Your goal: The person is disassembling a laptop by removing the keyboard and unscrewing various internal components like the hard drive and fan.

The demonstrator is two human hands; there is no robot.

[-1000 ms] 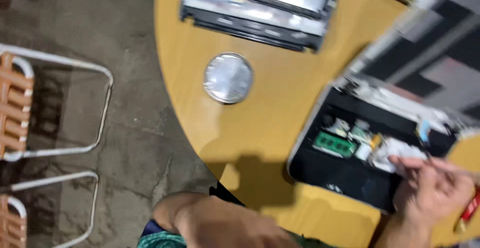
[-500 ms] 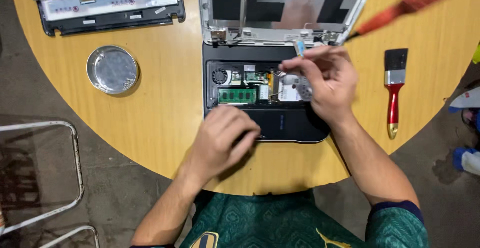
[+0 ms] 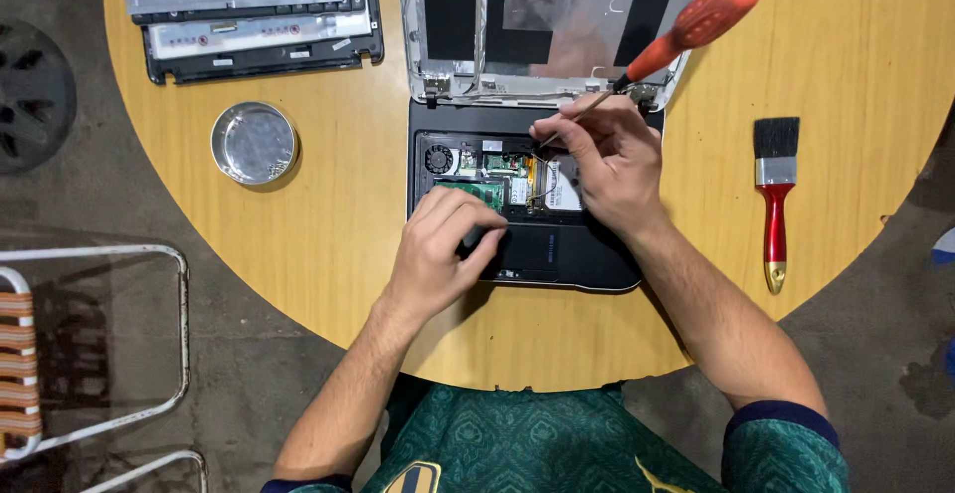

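An opened black laptop [image 3: 537, 254] lies on the round wooden table [image 3: 328, 244], its keyboard off and the circuit boards bare. My left hand [image 3: 443, 249] rests flat on the laptop's front left part, fingers curled over the green memory board. In my right hand [image 3: 607, 160] is a screwdriver with a red-orange handle [image 3: 701, 20]; its thin shaft slants down to the boards near the hinge. The laptop's lid [image 3: 557, 25] lies back flat, its inner side stripped and showing.
A small round metal dish [image 3: 254, 142] sits left of the laptop. A red-handled paintbrush [image 3: 774, 195] lies at the right. Removed laptop panels [image 3: 254, 15] lie at the table's far left. A metal-framed chair [image 3: 90, 354] stands on the concrete floor at the left.
The view swung from the table's left side to right over the laptop. My left hand came onto the laptop's front, and the screwdriver tip came down to the boards.
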